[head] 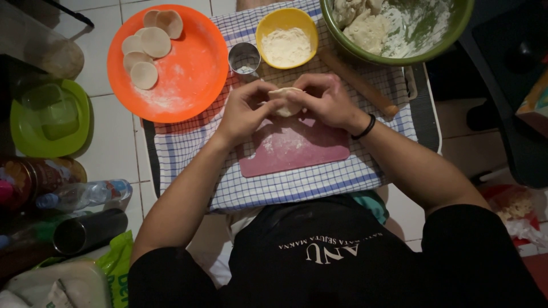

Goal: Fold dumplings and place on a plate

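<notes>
Both hands meet over the far edge of a pink board (294,149), pinching one small pale dough piece (287,101) between them; left hand (244,111) has thumb and fingers curled onto its left side, right hand (328,101) closed over its top and right side, black band (363,128) on that wrist. Dough piece held just above the board, not clearly touching it. Board is dusted with flour, lies on a blue checked cloth (188,151). Far left an orange plate (194,68) with five flat dough rounds (149,48) stacked overlapping along its far-left rim. Small metal ring cutter (244,58) just beside the plate, yellow bowl of flour (286,37) next to it. Wooden rolling pin (357,81) lies diagonal right of the hands, near a green bowl (456,28) holding a dough lump. Green dish (48,117), plastic bottle (83,195) on the tiled floor at left
</notes>
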